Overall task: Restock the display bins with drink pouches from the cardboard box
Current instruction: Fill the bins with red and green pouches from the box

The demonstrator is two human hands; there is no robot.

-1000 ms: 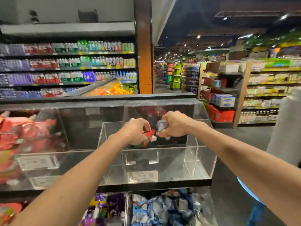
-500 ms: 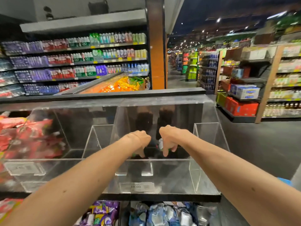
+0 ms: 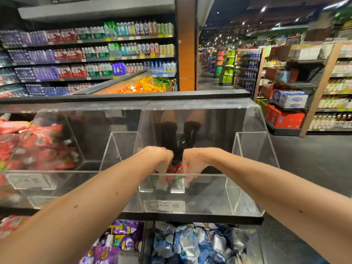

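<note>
change: left hand [image 3: 162,157] and right hand [image 3: 192,159] lowered from bin-rim height to floor of clear acrylic bin [image 3: 247,168] at 12 o'clock | fingers: both sets curled down, pinching red drink pouches [image 3: 176,167] between them | task: pouches nearly set, release pending; cardboard box out of view

The person's left forearm [image 3: 91,202] was bare from wrist to frame edge, slim, with two small dark moles on its upper side. The right forearm [image 3: 266,185] was bare as well, with one small mole. The left grip [image 3: 162,159] and right grip [image 3: 192,161] were uncovered too.
</note>
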